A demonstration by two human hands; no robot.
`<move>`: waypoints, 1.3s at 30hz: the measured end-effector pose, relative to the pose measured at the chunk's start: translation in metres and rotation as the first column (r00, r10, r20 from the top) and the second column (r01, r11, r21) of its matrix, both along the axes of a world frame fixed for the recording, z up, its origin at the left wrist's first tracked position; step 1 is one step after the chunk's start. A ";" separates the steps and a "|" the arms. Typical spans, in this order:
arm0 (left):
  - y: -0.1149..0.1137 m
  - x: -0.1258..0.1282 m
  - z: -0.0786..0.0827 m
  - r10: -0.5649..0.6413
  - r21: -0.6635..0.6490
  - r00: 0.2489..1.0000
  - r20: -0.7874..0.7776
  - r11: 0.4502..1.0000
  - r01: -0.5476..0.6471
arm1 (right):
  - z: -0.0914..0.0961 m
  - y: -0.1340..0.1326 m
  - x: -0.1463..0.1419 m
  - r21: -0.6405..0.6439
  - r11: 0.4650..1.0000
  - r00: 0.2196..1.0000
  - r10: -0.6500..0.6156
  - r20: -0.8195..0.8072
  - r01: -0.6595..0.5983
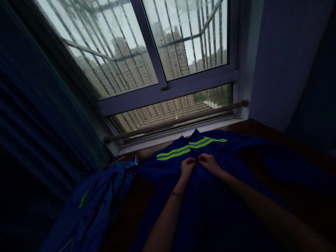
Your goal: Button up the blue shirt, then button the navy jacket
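A blue work jacket (210, 196) with bright green reflective stripes (183, 149) lies spread on a dark wooden surface below a window. My left hand (187, 167) and my right hand (208, 163) sit close together at the jacket's front, just below the stripes. Both have their fingers curled and pinched on the blue fabric where the two front edges meet. A thin bracelet shows on my left wrist (176, 194).
A second blue garment (94, 203) with a green mark lies bunched at the left. A barred window (157, 63) with a long rod (175, 120) on its sill runs behind. A dark curtain (34, 115) hangs left; a wall (283, 59) stands right.
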State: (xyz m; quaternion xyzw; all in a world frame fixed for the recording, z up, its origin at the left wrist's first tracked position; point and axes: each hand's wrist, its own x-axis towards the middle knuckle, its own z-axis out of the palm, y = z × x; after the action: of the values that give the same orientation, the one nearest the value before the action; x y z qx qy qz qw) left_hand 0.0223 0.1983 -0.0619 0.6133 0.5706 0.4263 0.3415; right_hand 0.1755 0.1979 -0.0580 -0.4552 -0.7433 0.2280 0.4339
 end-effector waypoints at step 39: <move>-0.014 0.000 0.013 -0.059 -0.063 0.980 0.188 0.995 0.072 | 0.009 -0.019 -0.004 0.174 0.982 0.987 -0.094 0.130 0.071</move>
State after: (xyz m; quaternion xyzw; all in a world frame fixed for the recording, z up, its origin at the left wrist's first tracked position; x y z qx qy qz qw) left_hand 0.0221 0.1847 -0.0493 0.5772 0.5302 0.4501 0.4280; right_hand 0.1713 0.1793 -0.0494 -0.4621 -0.7685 0.1141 0.4276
